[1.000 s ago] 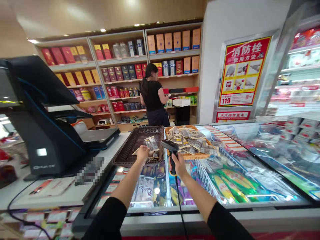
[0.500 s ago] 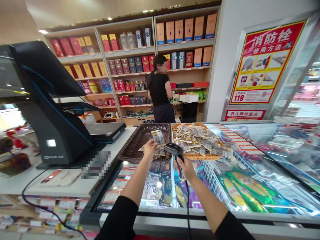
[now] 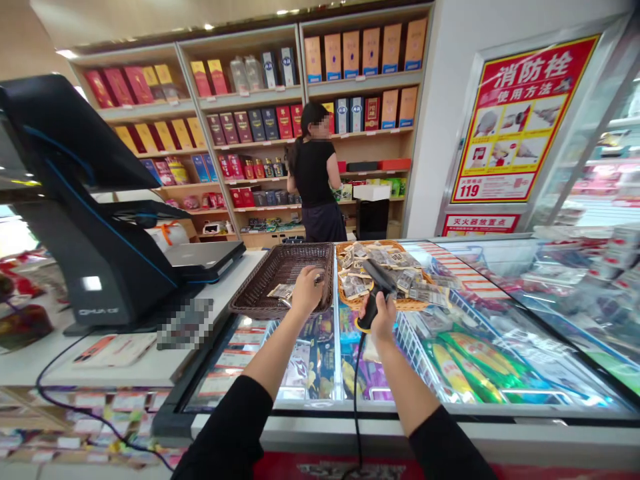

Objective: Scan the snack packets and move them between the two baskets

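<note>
My left hand (image 3: 306, 290) reaches into the dark brown wicker basket (image 3: 273, 273), fingers curled around small snack packets whose edge peeks out. A few snack packets (image 3: 280, 291) lie on the basket's floor beside it. My right hand (image 3: 383, 313) grips the black barcode scanner (image 3: 375, 287) by its handle, head tilted up and left toward the orange wicker tray (image 3: 400, 305), which is heaped with several small packets (image 3: 395, 267). The scanner's cable (image 3: 356, 400) hangs down over the freezer edge.
Both baskets sit on a glass-topped freezer (image 3: 450, 360) full of frozen goods. A black checkout terminal (image 3: 75, 220) stands on the white counter at left. A person in black (image 3: 313, 180) stands at the far shelves (image 3: 250, 133). A red poster (image 3: 515, 120) hangs at right.
My left hand has lowered the packets from above the brown basket down into it. My right hand has swung the scanner upward and toward the orange tray.
</note>
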Motion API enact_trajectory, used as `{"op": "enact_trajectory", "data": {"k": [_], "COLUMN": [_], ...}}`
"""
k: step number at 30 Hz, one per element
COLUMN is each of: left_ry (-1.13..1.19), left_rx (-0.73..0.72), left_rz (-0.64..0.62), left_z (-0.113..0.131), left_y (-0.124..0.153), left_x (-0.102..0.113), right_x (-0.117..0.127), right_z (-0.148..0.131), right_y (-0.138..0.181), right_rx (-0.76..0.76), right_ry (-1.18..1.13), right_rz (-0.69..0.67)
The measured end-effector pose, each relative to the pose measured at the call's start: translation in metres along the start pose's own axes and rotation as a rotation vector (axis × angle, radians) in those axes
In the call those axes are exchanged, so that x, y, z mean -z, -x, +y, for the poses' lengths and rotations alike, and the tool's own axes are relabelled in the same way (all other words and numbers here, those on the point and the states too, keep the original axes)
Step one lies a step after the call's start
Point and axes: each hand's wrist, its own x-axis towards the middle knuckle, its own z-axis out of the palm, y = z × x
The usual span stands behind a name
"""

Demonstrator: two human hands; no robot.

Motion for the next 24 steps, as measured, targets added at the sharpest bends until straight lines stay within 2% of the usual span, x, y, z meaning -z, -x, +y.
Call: {"op": "enact_trajectory", "data": {"k": [2,4,5,7,9,10,12,14,17,21,24], "left_ry": [0.006,-0.007,-0.027,-0.094,-0.179,-0.218,-0.270,-0.282,-0.227,0.115,0.470], "left_rx": [-0.001,0.049,0.019,-0.170,-0.375,-0.432,-0.474,-0.466,-0.355,-0.184,0.094], "left_rz": [-0.133,-0.174,-0.178,-0.230,-0.361,-0.441,-0.563,-0.612,-0.551,-0.225,-0.043], "left_z": [0.022,0.042,0.051,0.067,0.080,0.085,0.091,0.092,0.084,0.066,0.045], "left_y": [-0.010,-0.023,-0.030,-0.042,-0.050,-0.053,-0.056,-0.058,-0.063,-0.069,-0.070], "left_x": [-0.012,-0.026,-0.032,-0.042,-0.048,-0.050,-0.051,-0.051,-0.048,-0.036,-0.021], "right_x": [0.003,0.007,0.008,0.010,0.012,0.012,0.012,0.012,0.012,0.009,0.005], "right_z": [-0.002,-0.002,-0.001,0.003,0.007,0.009,0.012,0.012,0.011,0.009,0.007], "right_y": [-0.005,-0.009,-0.011,-0.013,-0.014,-0.014,-0.014,-0.014,-0.013,-0.012,-0.006], "right_rx": [0.043,0.063,0.062,0.047,0.041,0.043,0.051,0.055,0.058,0.069,0.061], "right_ry": [-0.048,-0.075,-0.080,-0.084,-0.094,-0.101,-0.106,-0.094,-0.069,-0.050,-0.005], "right_rz": [0.099,0.170,0.194,0.220,0.230,0.228,0.216,0.206,0.198,0.168,0.105]}}
